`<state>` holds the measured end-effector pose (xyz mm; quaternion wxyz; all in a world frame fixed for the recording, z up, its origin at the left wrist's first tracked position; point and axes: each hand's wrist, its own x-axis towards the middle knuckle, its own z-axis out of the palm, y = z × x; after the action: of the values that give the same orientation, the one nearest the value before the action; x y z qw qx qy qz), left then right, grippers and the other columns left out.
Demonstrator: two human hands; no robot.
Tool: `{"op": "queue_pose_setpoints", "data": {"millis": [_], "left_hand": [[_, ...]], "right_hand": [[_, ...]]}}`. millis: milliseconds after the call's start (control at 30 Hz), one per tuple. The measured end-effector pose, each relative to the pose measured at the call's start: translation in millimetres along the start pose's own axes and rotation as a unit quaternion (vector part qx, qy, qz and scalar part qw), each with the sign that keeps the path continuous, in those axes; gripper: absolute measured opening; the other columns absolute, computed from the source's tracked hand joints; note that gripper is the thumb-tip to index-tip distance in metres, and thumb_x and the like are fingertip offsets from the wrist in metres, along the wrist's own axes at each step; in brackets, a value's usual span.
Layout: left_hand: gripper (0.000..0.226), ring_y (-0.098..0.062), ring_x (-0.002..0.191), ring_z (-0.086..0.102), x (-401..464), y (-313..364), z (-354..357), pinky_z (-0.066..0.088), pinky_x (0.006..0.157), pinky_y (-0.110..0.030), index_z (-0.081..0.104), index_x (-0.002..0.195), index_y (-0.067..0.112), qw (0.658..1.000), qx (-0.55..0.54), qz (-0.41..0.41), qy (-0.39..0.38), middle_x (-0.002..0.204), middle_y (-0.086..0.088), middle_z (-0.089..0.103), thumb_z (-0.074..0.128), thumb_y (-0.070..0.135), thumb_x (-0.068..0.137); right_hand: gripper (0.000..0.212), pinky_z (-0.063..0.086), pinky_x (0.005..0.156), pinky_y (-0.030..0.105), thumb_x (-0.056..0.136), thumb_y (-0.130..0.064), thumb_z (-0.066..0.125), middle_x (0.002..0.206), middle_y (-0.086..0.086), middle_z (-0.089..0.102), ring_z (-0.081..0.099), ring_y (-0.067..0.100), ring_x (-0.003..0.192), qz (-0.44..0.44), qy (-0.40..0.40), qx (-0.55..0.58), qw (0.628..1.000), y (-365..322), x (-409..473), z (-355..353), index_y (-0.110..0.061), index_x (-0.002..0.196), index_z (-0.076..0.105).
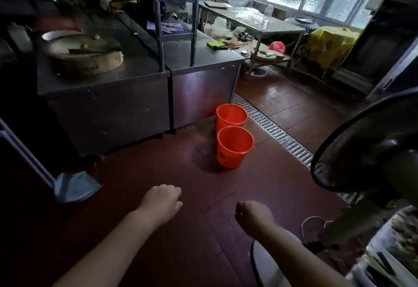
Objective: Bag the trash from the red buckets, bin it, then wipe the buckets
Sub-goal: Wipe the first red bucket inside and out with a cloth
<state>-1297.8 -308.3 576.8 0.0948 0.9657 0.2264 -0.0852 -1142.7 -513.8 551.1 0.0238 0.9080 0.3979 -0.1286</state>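
Note:
Two red buckets stand upright on the dark red tiled floor beside a steel counter. The near bucket [234, 148] touches the far bucket [231, 117] behind it. Both look empty inside from here. My left hand [163, 201] hangs low in front of me with fingers curled shut and nothing in it. My right hand [253, 215] is also curled into a loose fist, empty. Both hands are well short of the buckets, roughly an arm's length away.
Steel counters [135, 87] line the left, with a round chopping block [83, 53] on top. A floor drain grate [278, 132] runs diagonally right of the buckets. A black fan [371, 144] stands at the right. A blue cloth [74, 187] lies at the left.

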Motion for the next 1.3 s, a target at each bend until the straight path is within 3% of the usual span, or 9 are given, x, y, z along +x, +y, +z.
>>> {"op": "queue_pose_setpoints", "data": {"millis": [300,667,867,1033,1300], "left_hand": [[0.031,-0.019,0.113,0.054,193.4,-52.5,-29.9,0.041,0.090,-0.032,0.056,0.118,0.023,0.999,0.012,0.025,-0.031,0.120,0.003,0.060,0.045,0.037,0.093],[0.030,-0.022,0.112,0.054,467.0,-111.7,-77.6,0.042,0.088,-0.034,0.055,0.117,0.020,0.985,0.069,0.128,-0.091,0.120,0.001,0.059,0.044,0.035,0.094],[0.029,-0.023,0.112,0.055,585.4,-78.1,-72.4,0.042,0.087,-0.034,0.056,0.114,0.019,0.969,0.120,0.180,-0.122,0.118,0.000,0.060,0.045,0.036,0.094],[0.030,-0.022,0.113,0.054,695.9,-40.3,-55.2,0.042,0.090,-0.034,0.055,0.116,0.020,0.967,0.144,0.170,-0.126,0.120,0.000,0.060,0.044,0.037,0.094],[0.028,-0.024,0.112,0.055,863.6,12.7,-7.2,0.044,0.089,-0.035,0.058,0.114,0.020,0.961,0.110,0.158,-0.200,0.118,-0.001,0.061,0.046,0.033,0.092]], "right_hand": [[0.023,0.047,0.069,0.030,0.092,-0.028,0.044,0.099,0.004,0.066,0.062,0.027,0.093,0.018,-0.001,0.010,1.000,23.7,191.9,-37.1,-0.015,0.095,0.063],[0.021,0.041,0.065,0.027,0.087,-0.028,0.048,0.099,0.001,0.066,0.062,0.022,0.094,0.189,-0.027,0.120,0.974,51.0,408.7,-72.7,-0.016,0.094,0.064],[0.022,0.045,0.070,0.029,0.086,-0.029,0.048,0.106,0.003,0.066,0.061,0.025,0.099,0.263,-0.061,0.154,0.950,99.5,477.5,-67.7,-0.017,0.097,0.063],[0.021,0.046,0.070,0.030,0.086,-0.027,0.047,0.104,0.003,0.067,0.062,0.025,0.096,0.300,-0.075,0.170,0.936,174.7,553.5,-55.1,-0.017,0.094,0.063],[0.021,0.046,0.071,0.030,0.086,-0.027,0.045,0.106,0.003,0.067,0.061,0.027,0.099,0.327,-0.120,0.166,0.922,295.7,673.0,-17.0,-0.020,0.095,0.062]]}}
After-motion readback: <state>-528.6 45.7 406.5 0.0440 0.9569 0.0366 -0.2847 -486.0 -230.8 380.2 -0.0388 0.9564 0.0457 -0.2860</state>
